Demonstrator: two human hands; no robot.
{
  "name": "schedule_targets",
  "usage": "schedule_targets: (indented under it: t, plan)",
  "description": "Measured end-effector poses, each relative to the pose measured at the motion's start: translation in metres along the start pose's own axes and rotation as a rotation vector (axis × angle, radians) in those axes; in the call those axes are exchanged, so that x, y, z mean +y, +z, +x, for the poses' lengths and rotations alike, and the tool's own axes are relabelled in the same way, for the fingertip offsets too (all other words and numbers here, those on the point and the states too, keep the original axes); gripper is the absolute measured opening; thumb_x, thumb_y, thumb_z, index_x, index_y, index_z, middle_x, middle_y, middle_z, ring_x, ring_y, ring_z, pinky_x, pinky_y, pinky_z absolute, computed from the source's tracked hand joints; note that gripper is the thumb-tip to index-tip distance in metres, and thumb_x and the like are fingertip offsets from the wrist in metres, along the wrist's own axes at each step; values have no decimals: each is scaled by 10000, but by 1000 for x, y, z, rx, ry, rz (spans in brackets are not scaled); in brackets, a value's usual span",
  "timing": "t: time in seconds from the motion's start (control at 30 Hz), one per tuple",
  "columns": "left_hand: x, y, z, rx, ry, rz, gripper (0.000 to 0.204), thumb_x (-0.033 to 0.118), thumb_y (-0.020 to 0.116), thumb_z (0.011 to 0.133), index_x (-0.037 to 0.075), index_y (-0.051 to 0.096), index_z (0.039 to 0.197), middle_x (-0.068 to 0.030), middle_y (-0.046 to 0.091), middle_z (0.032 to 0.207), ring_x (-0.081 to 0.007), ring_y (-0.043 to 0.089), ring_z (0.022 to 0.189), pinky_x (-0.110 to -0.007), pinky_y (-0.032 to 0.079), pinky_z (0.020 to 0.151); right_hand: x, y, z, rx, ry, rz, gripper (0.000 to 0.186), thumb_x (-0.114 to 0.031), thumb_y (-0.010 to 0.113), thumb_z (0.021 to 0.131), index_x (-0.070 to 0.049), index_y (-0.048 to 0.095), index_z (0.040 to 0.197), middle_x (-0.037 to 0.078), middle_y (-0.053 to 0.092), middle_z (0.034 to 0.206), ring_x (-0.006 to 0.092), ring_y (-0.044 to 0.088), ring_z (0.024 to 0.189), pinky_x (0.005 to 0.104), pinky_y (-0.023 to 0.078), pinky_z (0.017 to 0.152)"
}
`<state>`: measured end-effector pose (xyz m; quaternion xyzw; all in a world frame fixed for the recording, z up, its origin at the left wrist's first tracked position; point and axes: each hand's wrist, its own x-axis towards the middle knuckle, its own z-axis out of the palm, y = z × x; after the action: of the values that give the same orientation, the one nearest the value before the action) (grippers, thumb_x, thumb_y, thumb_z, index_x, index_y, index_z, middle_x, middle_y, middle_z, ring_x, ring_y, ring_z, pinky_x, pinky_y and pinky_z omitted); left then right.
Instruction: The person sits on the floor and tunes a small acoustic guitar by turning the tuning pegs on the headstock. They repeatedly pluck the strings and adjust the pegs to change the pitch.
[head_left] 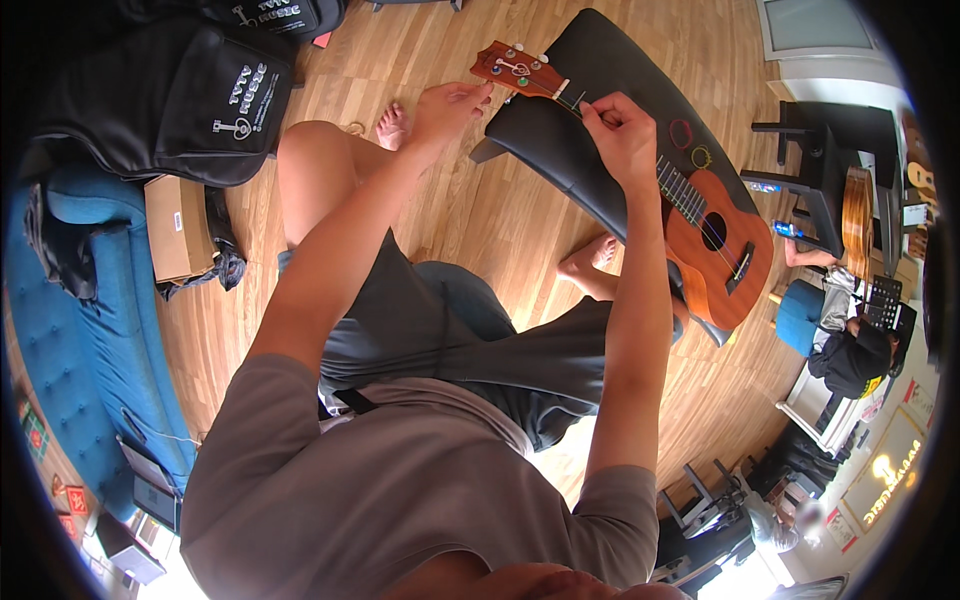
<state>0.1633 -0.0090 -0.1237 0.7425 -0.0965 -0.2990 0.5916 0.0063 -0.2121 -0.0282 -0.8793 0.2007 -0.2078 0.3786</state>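
Observation:
A brown wooden ukulele [690, 255] lies face up on a black padded bench [560, 140], its headstock [515, 68] pointing to the far left. My left hand [450, 110] is beside the headstock's near edge, fingertips pinched together; what they hold, if anything, is too small to make out. Over the upper fretboard my right hand [622, 138] has its thumb and fingers closed, hiding part of the neck; anything inside the pinch cannot be seen. Thin strings run above the soundhole to the bridge [739, 273]. Pale, blue and green tuning pegs show on the headstock.
On the bench beyond the neck lie a red string coil [681, 134] and a yellow-green one [701, 157]. Black instrument bags [215, 100], a cardboard box [180, 228] and a blue sofa [110, 330] stand left. At right is a black stand [800, 150], with another person [850, 355] beyond.

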Motion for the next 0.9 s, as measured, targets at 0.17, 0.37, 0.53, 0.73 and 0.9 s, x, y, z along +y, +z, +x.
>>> schedule_targets:
  t: [0.17, 0.37, 0.53, 0.73, 0.9]
  plan:
    - [11, 1, -16, 106, 312, 223, 244, 250, 780, 933, 55, 742, 1076, -53, 752, 992, -143, 697, 808, -320, 560, 732, -1, 0, -1, 6, 7, -13, 182, -99, 789, 872, -11, 652, 789, 19, 478, 523, 87, 406, 485, 288, 374, 494]
    - [4, -6, -8, 163, 636, 484, 184, 201, 740, 937, 89, 750, 1082, -37, 742, 1052, -220, 711, 806, -359, 577, 754, 5, 1, 0, 2, -7, -20, 180, -107, 792, 875, -11, 660, 798, 24, 487, 525, 88, 412, 487, 288, 381, 496]
    - [3, -1, -11, 136, 332, 385, 255, 289, 759, 937, 92, 777, 1098, -72, 769, 1047, -187, 715, 811, -335, 566, 734, 0, -1, -2, 2, -5, -26, 170, -108, 792, 875, -12, 668, 809, 23, 494, 527, 85, 417, 491, 288, 381, 498]
    - [-13, -6, 8, -96, -34, -186, 326, 332, 795, 914, 97, 770, 1140, -63, 769, 982, -146, 675, 783, -312, 558, 736, 2, 1, 0, -5, 21, -3, 170, -107, 791, 874, -10, 668, 810, 19, 496, 530, 83, 413, 494, 285, 381, 500]
    - [7, -4, -11, 133, 489, 320, 274, 264, 788, 914, 96, 762, 1129, -37, 745, 1010, -179, 703, 807, -339, 573, 760, 1, -1, -1, -8, 5, -26, 173, -108, 791, 876, -10, 667, 808, 15, 492, 531, 78, 408, 497, 282, 380, 500]
